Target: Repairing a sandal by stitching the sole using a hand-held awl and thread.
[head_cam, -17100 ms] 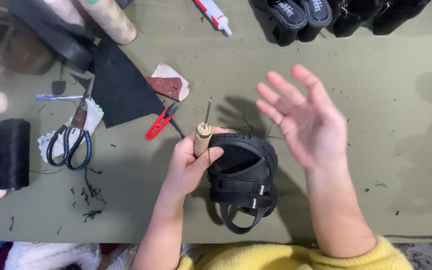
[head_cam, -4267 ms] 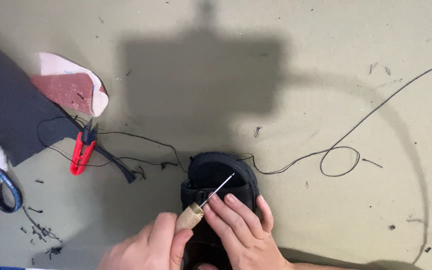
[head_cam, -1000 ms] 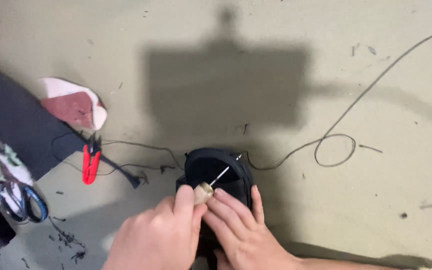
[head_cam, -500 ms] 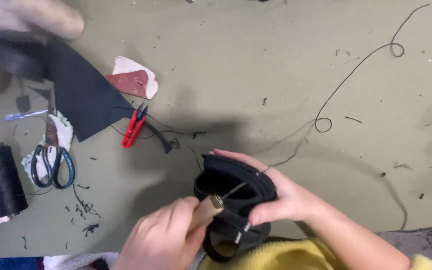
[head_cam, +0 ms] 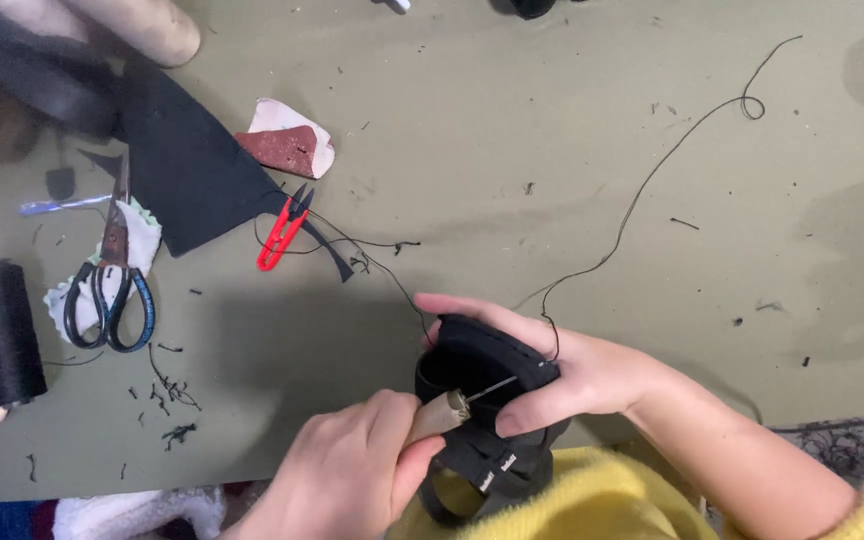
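While the right hand (head_cam: 572, 370) cups the black sandal (head_cam: 482, 410), the left hand (head_cam: 352, 480) beside it grips an awl (head_cam: 452, 408).

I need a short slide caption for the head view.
Left hand drives a wooden-handled awl into a black sandal steadied by the right hand.
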